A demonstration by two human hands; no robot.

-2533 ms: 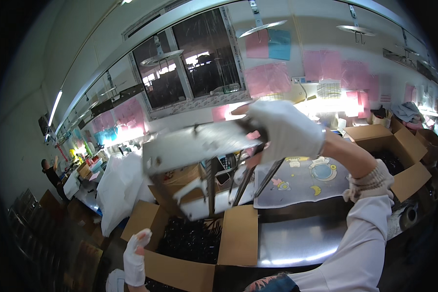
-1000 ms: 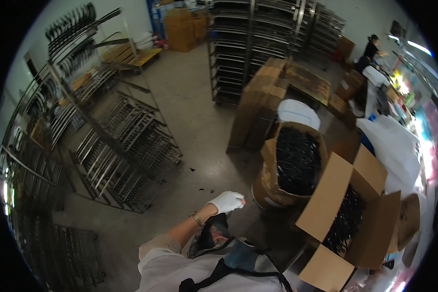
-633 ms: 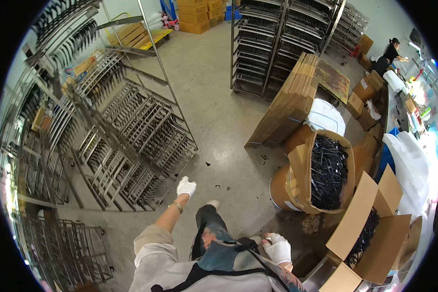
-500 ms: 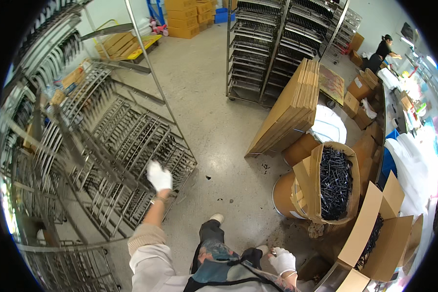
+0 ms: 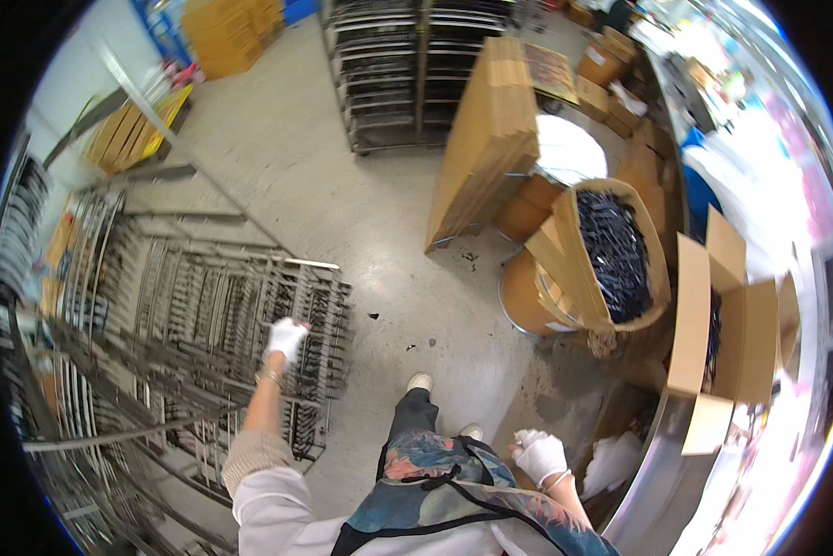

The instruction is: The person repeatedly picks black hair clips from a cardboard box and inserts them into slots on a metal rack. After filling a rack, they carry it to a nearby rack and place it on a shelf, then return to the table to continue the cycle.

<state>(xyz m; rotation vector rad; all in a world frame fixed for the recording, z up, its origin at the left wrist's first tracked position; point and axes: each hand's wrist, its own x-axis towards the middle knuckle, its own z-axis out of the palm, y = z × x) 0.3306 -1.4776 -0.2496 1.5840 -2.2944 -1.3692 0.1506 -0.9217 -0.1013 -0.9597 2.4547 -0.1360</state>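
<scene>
The grey floor [image 5: 379, 213] spreads out in front of you, and the largest thing near your hands is the metal rack [image 5: 231, 296] on your left, its rows of bars lined with small dark parts. Beyond it, near the top, stands a tall shelf rack [image 5: 421, 69]; a stack of flat cardboard [image 5: 491, 139] leans to the right of your path. Nearer your right side, a brown drum [image 5: 523, 287] meets an open cardboard container [image 5: 657, 243] filled with black pieces [image 5: 611, 250], and an open box [image 5: 750, 338] sits farther right. Your left hand [image 5: 288, 339], gloved in white, is over the near right part of the rack; you cannot tell whether it touches or grips a bar. Your gloved right hand [image 5: 541, 457] hangs beside your apron [image 5: 416, 500], well apart from the rack, fingers curled; whether it holds anything is unclear.
</scene>
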